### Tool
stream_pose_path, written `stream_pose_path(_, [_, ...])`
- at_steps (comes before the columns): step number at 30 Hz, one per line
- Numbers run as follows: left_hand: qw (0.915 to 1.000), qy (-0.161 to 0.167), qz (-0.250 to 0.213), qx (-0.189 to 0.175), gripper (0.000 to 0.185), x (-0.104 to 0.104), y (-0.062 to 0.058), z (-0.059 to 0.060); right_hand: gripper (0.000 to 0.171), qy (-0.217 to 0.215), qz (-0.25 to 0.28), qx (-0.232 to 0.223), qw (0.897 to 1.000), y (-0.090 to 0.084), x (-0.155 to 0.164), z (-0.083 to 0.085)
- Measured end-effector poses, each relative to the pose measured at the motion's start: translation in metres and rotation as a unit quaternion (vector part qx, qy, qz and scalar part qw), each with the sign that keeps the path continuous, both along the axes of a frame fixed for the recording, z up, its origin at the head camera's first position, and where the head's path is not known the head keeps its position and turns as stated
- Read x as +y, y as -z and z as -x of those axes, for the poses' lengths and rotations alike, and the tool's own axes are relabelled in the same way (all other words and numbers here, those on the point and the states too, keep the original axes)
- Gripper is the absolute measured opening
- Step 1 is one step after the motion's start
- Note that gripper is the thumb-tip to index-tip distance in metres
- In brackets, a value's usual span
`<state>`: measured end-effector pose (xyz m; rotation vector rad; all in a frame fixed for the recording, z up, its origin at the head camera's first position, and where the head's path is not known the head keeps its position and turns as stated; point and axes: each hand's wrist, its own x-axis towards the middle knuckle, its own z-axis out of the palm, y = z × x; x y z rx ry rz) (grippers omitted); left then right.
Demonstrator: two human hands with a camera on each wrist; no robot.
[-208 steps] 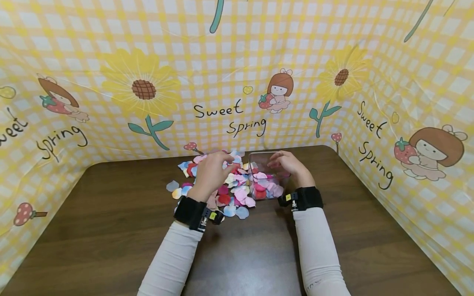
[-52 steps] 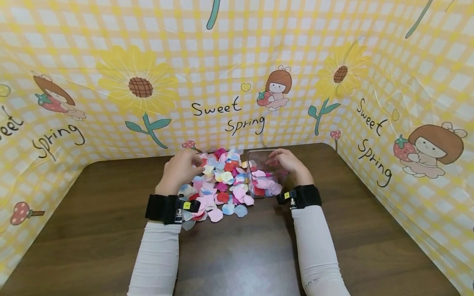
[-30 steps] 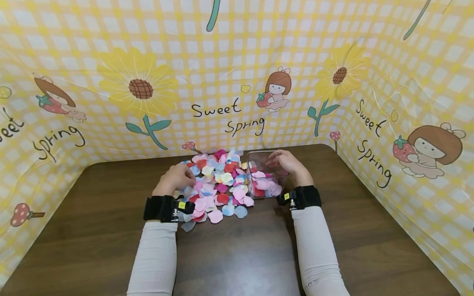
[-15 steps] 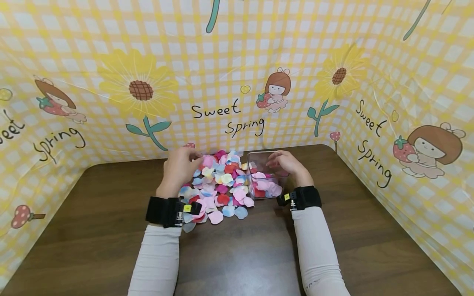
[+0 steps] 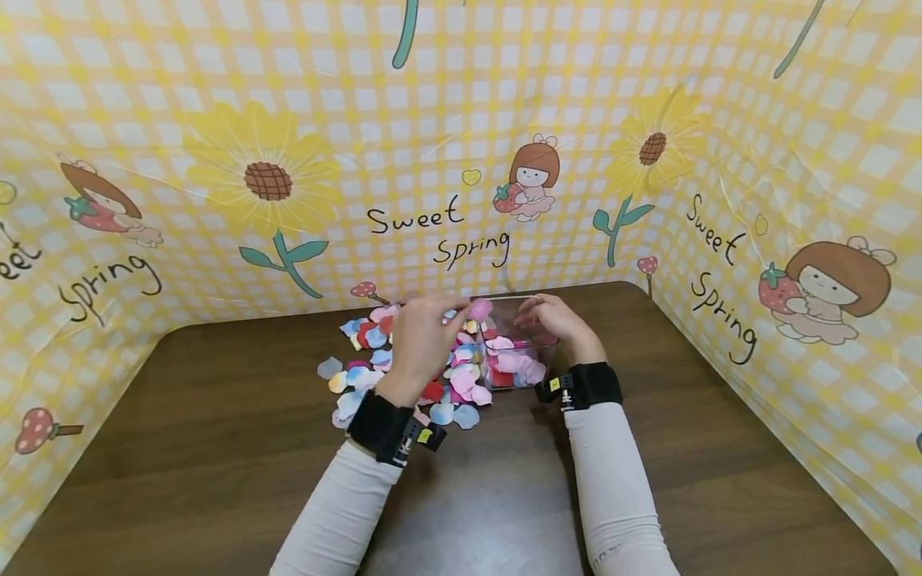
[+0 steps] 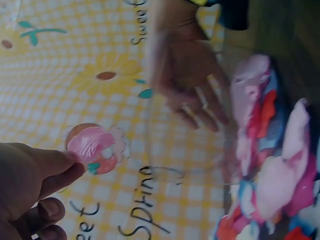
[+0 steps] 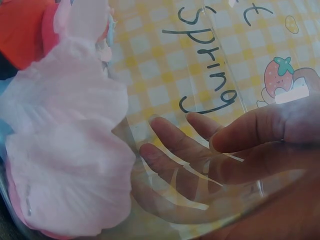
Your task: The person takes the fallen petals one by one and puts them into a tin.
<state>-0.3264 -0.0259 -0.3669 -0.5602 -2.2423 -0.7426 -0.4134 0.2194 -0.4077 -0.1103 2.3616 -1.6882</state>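
Note:
My left hand (image 5: 421,340) pinches a pink fabric petal (image 5: 480,310) between thumb and index finger, raised beside the left rim of a clear plastic box (image 5: 536,347). The left wrist view shows this petal (image 6: 91,144) at the fingertips, while the other fingers curl loosely. Pink and red petals (image 5: 522,368) lie in the lower part of the box. My right hand (image 5: 562,320) is at the box's right far side, its fingers relaxed and slightly bent; in the right wrist view the hand (image 7: 240,150) shows through the clear wall. Whether it touches the box is unclear.
Loose petals (image 5: 464,376) in pink, blue, red and white are spread left of the box, partly hidden by my left hand. All stands on a dark wooden table (image 5: 475,496). A yellow checked cloth (image 5: 418,160) rises behind and at the sides.
My left hand has moved right from the left side of the petal pile to the box, carrying a pink petal. My right hand and the box have stayed in place.

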Motion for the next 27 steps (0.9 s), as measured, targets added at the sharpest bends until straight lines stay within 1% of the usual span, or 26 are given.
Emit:
stream_pose_path(4, [0.9987, 0.003, 0.037, -0.034, 0.013, 0.012, 0.011, -0.002, 0.042, -0.007, 0.004, -0.001, 1.000, 0.002, -0.001, 0.000])
stream_pose_path(7, [0.9969, 0.006, 0.049, -0.061, 0.013, 0.015, 0.017, -0.003, 0.042, -0.011, 0.002, -0.001, 1.000, 0.003, -0.001, -0.001])
stream_pose_path(10, [0.9944, 0.002, 0.064, -0.084, 0.015, 0.014, 0.018, -0.002, 0.042, -0.010, -0.006, 0.002, 1.000, 0.002, -0.003, -0.002])
stream_pose_path(13, [0.9923, -0.003, 0.068, -0.103, 0.019, 0.008, 0.016, -0.002, 0.040, -0.005, -0.004, 0.001, 1.000, 0.003, -0.004, -0.003])
stream_pose_path(16, [0.9921, -0.012, 0.056, -0.112, 0.022, -0.003, 0.014, -0.002, 0.040, -0.005, -0.016, 0.012, 1.000, 0.005, -0.003, -0.006])
stream_pose_path(19, [0.9921, -0.024, 0.045, -0.114, 0.023, -0.019, 0.012, -0.003, 0.038, -0.005, -0.025, 0.010, 1.000, 0.006, -0.003, -0.008])
stream_pose_path(20, [0.9919, -0.030, 0.049, -0.113, 0.023, -0.025, 0.012, -0.003, 0.039, -0.003, -0.032, 0.014, 0.999, 0.007, -0.002, -0.008])
stream_pose_path(22, [0.9907, -0.037, 0.060, -0.116, 0.022, -0.038, 0.011, -0.003, 0.039, 0.001, -0.038, 0.021, 0.999, 0.006, -0.002, -0.008])
stream_pose_path(24, [0.9877, -0.037, 0.079, -0.130, 0.022, -0.053, 0.009, -0.003, 0.041, 0.002, -0.041, 0.031, 0.999, 0.004, -0.002, -0.006])
stream_pose_path(26, [0.9822, -0.030, 0.104, -0.153, 0.020, -0.068, 0.008, -0.003, 0.042, 0.000, -0.045, 0.039, 0.998, 0.002, -0.002, -0.004])
stream_pose_path(27, [0.9782, -0.025, 0.117, -0.170, 0.020, -0.076, 0.007, -0.004, 0.043, -0.003, -0.043, 0.038, 0.998, 0.000, -0.001, -0.003])
